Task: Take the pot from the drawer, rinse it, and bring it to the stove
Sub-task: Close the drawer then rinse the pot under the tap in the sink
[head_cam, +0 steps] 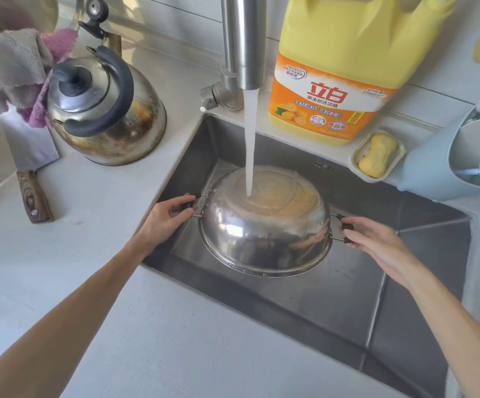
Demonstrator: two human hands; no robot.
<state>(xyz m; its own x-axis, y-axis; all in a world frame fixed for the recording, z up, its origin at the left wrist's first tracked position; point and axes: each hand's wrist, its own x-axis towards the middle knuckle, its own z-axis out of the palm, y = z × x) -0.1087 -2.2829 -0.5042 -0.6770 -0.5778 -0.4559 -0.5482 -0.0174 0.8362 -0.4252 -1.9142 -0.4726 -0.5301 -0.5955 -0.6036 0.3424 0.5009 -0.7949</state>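
A steel pot [264, 225] is held upside down over the steel sink [347, 297], its scorched base facing up. Water runs from the faucet [243, 41] straight onto that base. My left hand [169, 216] grips the pot's left black handle. My right hand [376, 242] holds the right black handle with its fingertips. The pot tilts slightly toward me, and its inside is hidden.
A stained kettle [103, 110] stands on the counter left of the sink, with cloths [17, 73] and a cleaver [32, 173] beside it. Behind the sink are a yellow detergent jug [345, 67] and a soap dish [378, 156]. A pale blue basket [457, 156] hangs at the right.
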